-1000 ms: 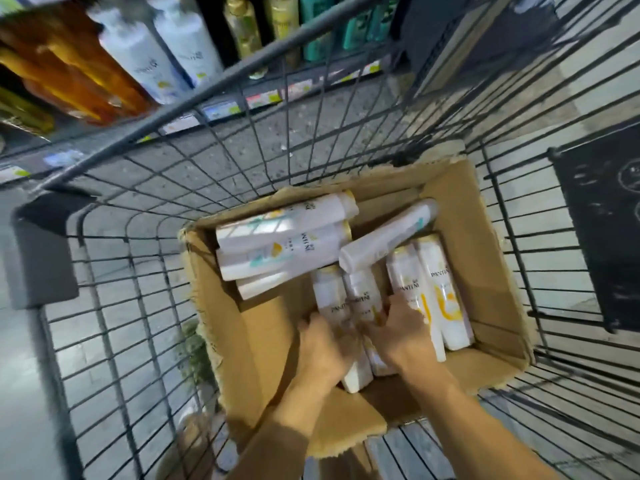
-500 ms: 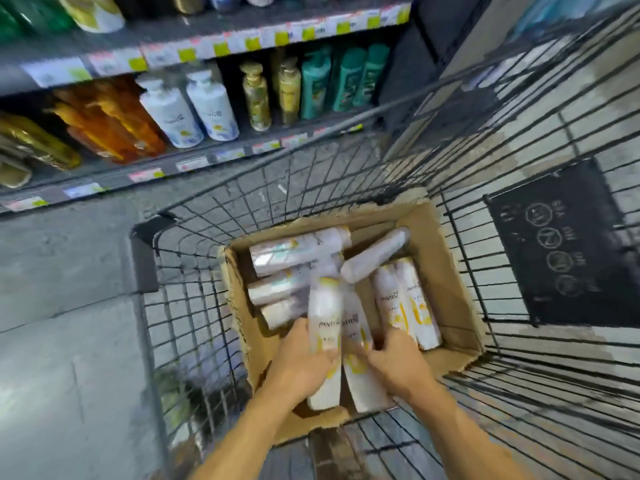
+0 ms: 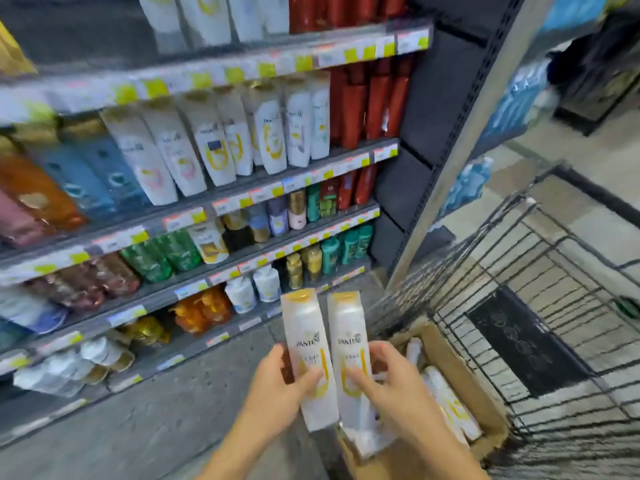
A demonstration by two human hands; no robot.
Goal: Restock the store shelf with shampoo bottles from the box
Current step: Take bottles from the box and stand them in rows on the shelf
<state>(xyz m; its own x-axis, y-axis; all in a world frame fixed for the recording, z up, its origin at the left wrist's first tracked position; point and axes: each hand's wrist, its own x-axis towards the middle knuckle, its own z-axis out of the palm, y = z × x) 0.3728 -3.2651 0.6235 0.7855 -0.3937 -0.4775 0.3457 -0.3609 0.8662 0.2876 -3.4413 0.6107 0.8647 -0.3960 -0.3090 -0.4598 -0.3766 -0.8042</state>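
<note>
I hold two white shampoo bottles with yellow marks upright, side by side, in front of the shelves. My left hand (image 3: 277,386) grips the left bottle (image 3: 306,344). My right hand (image 3: 388,386) grips the right bottle (image 3: 348,341). Below and to the right, the cardboard box (image 3: 460,372) sits in the wire cart (image 3: 540,292) with several more white bottles (image 3: 446,400) lying in it. A row of matching white bottles (image 3: 221,136) stands on the store shelf (image 3: 298,178) above.
The shelving holds red bottles (image 3: 363,105) at the right end, green, orange and blue ones on lower and left rows. A grey upright post (image 3: 460,140) ends the shelf unit. Grey floor (image 3: 138,427) lies below the shelves.
Both hands lifted a bottle each out of the box and raised them upright. My view swung up from the cart to the shelves.
</note>
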